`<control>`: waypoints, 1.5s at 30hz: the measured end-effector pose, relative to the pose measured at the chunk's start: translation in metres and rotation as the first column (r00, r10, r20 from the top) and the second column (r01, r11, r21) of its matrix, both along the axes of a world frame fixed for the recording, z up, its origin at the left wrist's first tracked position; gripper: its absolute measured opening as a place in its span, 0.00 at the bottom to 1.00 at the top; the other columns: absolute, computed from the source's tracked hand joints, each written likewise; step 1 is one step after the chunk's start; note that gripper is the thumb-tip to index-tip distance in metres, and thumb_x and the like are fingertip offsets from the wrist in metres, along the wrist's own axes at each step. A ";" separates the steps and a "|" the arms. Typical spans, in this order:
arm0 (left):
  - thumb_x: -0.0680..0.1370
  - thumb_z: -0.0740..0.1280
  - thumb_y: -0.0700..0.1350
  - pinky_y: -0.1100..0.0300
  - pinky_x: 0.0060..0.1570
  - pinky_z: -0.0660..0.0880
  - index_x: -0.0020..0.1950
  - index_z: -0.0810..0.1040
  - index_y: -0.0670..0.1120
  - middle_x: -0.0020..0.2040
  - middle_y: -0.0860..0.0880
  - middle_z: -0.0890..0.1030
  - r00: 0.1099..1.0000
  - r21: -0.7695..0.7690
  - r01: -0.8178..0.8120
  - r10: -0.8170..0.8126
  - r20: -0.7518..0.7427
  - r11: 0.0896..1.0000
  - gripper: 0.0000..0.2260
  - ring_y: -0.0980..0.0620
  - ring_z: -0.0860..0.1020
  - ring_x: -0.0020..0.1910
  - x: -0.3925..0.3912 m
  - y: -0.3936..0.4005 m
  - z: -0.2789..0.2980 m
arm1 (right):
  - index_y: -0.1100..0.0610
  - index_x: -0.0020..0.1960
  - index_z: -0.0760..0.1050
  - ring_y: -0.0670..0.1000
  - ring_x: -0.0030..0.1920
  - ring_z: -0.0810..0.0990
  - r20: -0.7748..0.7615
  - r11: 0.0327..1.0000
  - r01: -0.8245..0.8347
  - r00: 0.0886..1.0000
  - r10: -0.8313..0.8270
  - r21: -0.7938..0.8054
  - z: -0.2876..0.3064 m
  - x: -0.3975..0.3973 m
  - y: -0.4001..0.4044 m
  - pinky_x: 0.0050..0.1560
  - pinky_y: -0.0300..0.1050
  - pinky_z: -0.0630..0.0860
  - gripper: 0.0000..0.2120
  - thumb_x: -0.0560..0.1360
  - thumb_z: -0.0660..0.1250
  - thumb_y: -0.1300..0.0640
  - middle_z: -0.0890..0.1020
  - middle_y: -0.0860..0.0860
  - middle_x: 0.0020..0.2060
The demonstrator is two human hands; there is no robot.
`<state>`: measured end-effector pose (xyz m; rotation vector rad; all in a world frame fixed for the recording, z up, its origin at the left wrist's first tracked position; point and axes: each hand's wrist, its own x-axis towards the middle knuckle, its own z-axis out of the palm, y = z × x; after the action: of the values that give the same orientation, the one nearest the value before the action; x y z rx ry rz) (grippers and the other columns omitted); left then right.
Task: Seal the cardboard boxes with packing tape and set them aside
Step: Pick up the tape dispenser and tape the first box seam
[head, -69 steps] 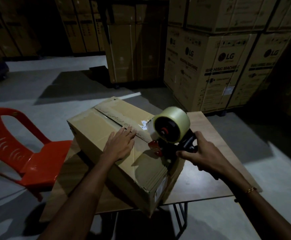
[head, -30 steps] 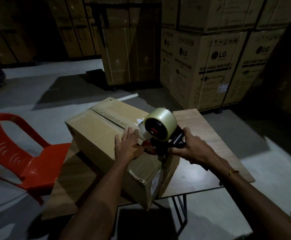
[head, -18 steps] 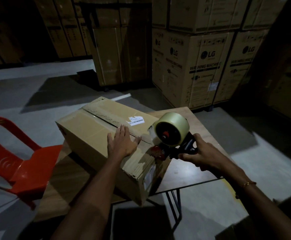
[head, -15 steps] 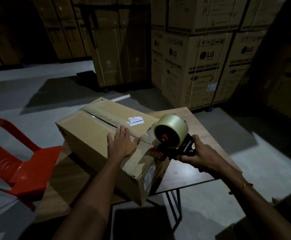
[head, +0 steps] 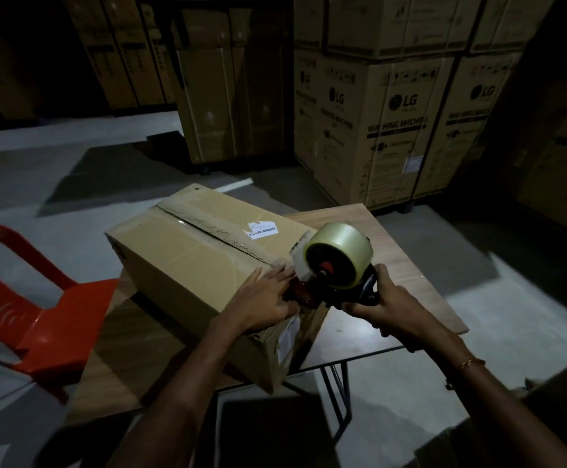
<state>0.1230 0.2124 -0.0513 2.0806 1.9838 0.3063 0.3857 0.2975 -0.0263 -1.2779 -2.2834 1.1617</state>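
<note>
A long brown cardboard box point(head: 187, 261) lies slantwise on a wooden table point(head: 390, 265), its top flaps closed along a centre seam, with a white barcode label near the seam. My left hand point(head: 262, 300) lies flat on the box's near end, fingers straight, beside the seam. My right hand point(head: 381, 307) grips the black handle of a tape dispenser point(head: 334, 265) that carries a roll of clear tape. The dispenser's red front end sits at the box's near top edge, right next to my left fingertips.
A red plastic chair point(head: 39, 319) stands left of the table. Tall stacks of large printed cartons point(head: 393, 130) rise behind and to the right. More brown cartons point(head: 214, 106) stand at the back. Grey concrete floor surrounds the table, whose metal legs show below.
My left hand has slid toward the box's near end and closer to the dispenser. The dispenser has come down to the near top edge. The camera view has shifted slightly.
</note>
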 end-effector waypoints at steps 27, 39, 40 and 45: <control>0.82 0.55 0.60 0.37 0.75 0.52 0.76 0.68 0.56 0.81 0.55 0.56 0.973 0.038 0.054 -0.044 -0.227 0.998 0.23 0.51 0.50 0.81 0.009 0.002 -0.014 | 0.45 0.58 0.60 0.52 0.34 0.84 0.299 0.986 -0.038 0.954 -0.011 0.159 0.031 0.012 -0.012 0.38 0.54 0.83 0.31 0.70 0.72 0.31 0.80 0.43 0.41; 0.83 0.63 0.51 0.38 0.75 0.53 0.71 0.75 0.49 0.79 0.48 0.65 0.991 0.082 -0.002 0.013 -0.131 0.997 0.17 0.47 0.55 0.80 0.017 -0.005 -0.001 | 0.49 0.58 0.61 0.51 0.29 0.83 0.411 0.979 -0.065 0.911 -0.021 0.195 0.055 -0.004 -0.022 0.30 0.49 0.83 0.28 0.72 0.71 0.35 0.81 0.48 0.43; 0.83 0.62 0.51 0.38 0.75 0.53 0.71 0.74 0.49 0.78 0.47 0.65 0.991 0.083 0.004 0.008 -0.134 0.997 0.17 0.46 0.56 0.80 0.016 -0.004 -0.002 | 0.49 0.58 0.61 0.52 0.29 0.84 0.403 0.981 -0.063 0.915 -0.016 0.182 0.056 -0.005 -0.022 0.29 0.49 0.82 0.28 0.73 0.71 0.35 0.81 0.48 0.42; 0.81 0.59 0.55 0.37 0.74 0.55 0.73 0.72 0.51 0.78 0.50 0.65 0.981 0.073 0.048 -0.034 -0.193 0.996 0.20 0.48 0.55 0.79 0.003 0.000 -0.003 | 0.50 0.59 0.60 0.54 0.33 0.85 0.350 0.994 -0.060 0.937 0.025 0.091 0.050 -0.008 -0.020 0.32 0.53 0.84 0.28 0.73 0.72 0.37 0.82 0.49 0.41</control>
<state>0.1257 0.2123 -0.0544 2.2738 2.0621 0.1829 0.3776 0.2770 0.0238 -1.5028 -2.5919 0.8744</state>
